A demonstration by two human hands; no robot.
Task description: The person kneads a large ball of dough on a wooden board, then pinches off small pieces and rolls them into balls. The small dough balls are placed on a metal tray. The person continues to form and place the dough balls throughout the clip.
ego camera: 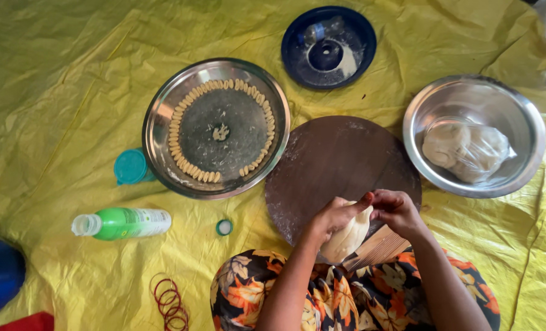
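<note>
Item: pale dough lump point(348, 236), apparently soft, light, pliable, perhaps tacky. Left hand point(334, 216) and right hand point(396, 209) pinch its top, fingertips together; best gripped there, gently.

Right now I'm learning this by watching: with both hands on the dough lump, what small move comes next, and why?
Probably pinch off a small bit of the dough lump with the right hand while the left hand holds it. The steel plate already carries a near-complete ring of small shaped pieces.
</note>
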